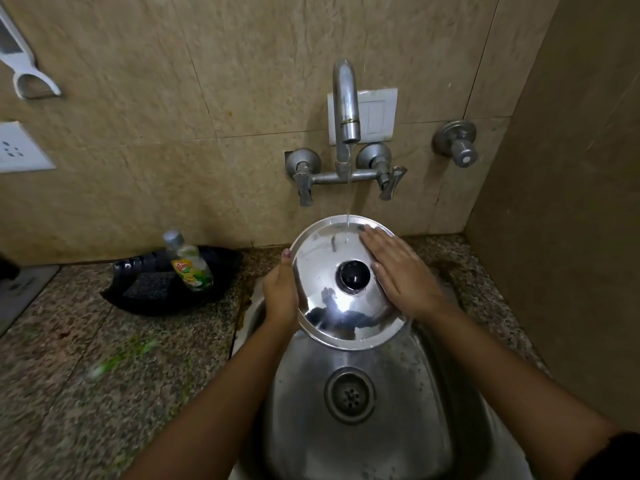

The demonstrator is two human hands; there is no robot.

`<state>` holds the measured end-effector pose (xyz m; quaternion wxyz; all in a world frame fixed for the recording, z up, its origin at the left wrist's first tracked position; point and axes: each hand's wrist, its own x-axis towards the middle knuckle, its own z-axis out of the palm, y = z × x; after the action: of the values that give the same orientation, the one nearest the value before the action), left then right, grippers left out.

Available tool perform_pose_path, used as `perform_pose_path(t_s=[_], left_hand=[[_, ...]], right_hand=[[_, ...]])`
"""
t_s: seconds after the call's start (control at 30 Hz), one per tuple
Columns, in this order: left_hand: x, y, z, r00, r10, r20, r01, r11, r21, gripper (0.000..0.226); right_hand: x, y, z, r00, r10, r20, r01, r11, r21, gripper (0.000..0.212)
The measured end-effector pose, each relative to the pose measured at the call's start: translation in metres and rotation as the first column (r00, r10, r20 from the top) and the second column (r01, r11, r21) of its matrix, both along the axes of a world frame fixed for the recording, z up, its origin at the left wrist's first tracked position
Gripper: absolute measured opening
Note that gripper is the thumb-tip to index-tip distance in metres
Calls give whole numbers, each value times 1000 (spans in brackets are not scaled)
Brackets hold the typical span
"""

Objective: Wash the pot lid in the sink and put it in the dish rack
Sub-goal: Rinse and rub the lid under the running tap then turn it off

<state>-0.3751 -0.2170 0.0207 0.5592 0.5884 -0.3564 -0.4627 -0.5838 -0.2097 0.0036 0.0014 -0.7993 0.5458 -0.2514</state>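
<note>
A round steel pot lid [322, 271] with a black knob [353, 274] is held tilted over the steel sink [377, 410], top side facing me. My left hand [280, 292] grips its left rim, thumb on the edge. My right hand [398, 271] lies flat on the lid's right half, fingers spread and pressed to the metal. A thin stream of water runs from the tap [346, 109] onto the lid's far edge. No dish rack is in view.
A black tray [221, 271] on the granite counter [86, 375] left of the sink holds a dish soap bottle [190, 265] and a dark scrub pad [152, 284]. Two tap handles and a separate valve [455, 142] stick out of the tiled wall. A side wall stands close on the right.
</note>
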Motion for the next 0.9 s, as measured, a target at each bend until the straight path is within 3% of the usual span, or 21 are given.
perform_pose_path(t_s=[0.07,0.13,0.3,0.5,0.6,0.7,0.83,0.9], left_hand=[[6,-5,-3,998,59,-10,-59,998,20,36],[9,-7,-6,994,106,-20,-105,994,35,38],[-8,1,-2,992,119,-48,-120,993,-12,44],[4,-3,9,994,111,-20,-111,993,-28,38],[14,-5,8,995,96,-5,-96,995,-13,38],[9,4,-2,998,42,50,-42,999,-3,38],[-2,12,-4,998,-37,55,38,999,-19,38],[1,12,-2,998,-26,62,28,999,-34,39]], right_hand=[[2,25,-22,992,-117,52,117,993,11,55],[14,53,-44,992,-120,40,119,993,12,58],[64,65,-40,939,242,-243,-267,961,-74,53],[36,58,-43,902,272,-335,-318,944,-91,49],[-5,53,-43,992,4,-123,-6,1000,-16,57],[-2,31,-22,986,-166,-25,167,984,57,57],[17,-7,12,999,40,30,-43,994,104,51],[15,-19,21,973,126,192,-166,964,209,46]])
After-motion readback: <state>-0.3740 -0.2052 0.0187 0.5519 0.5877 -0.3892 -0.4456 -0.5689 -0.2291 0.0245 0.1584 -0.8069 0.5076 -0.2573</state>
